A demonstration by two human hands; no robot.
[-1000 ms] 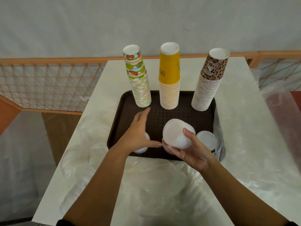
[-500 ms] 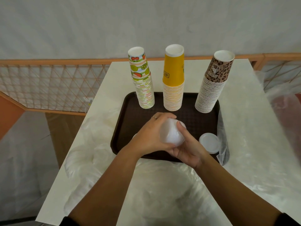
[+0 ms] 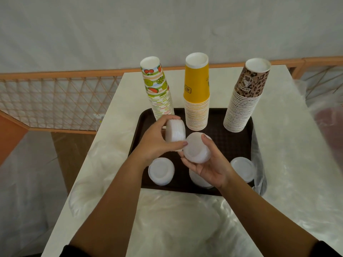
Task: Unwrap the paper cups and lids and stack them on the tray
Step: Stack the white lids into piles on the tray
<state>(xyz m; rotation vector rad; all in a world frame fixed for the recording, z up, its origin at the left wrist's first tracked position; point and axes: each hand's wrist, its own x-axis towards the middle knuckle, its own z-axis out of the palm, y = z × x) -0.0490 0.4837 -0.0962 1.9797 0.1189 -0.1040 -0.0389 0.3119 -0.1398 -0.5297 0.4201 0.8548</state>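
Observation:
A dark brown tray carries three upside-down cup stacks at its back: fruit-print, yellow and leopard-print. Above the tray's middle, my left hand grips a short stack of white lids turned on edge. My right hand holds a second stack of white lids from below, touching the first. Three low lid piles lie along the tray's front: left, middle partly hidden under my right hand, and right.
Crumpled clear plastic wrap covers the white table in front of the tray and spills over its left and right sides. A wooden lattice rail runs behind the table on the left and right.
The single bundle of lids my two hands clasped has come apart into two stacks. My left hand has lifted one portion up and left; my right hand keeps the other.

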